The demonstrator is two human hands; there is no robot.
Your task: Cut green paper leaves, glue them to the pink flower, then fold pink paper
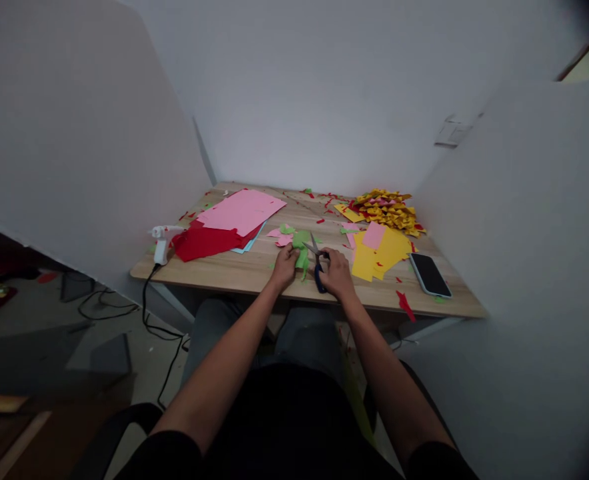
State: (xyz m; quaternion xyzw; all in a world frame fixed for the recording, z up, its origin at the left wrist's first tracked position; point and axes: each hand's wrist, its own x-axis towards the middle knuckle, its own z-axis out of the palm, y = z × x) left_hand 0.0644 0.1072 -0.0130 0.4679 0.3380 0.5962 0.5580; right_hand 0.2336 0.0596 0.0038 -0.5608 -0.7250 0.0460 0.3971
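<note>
In the head view, my left hand grips a piece of green paper near the front edge of the table. My right hand is closed round the handles of a pair of scissors with dark blue grips. The scissor blades are parted and point up and left, close beside the green paper. Pink and green paper pieces lie just beyond my left hand. Yellow paper sheets with a small pink piece on top rest to the right of my right hand.
Pink sheets and red paper lie on the left of the wooden table. A white glue gun with a cable stands at the left edge. Folded yellow pieces are heaped back right. A phone lies front right.
</note>
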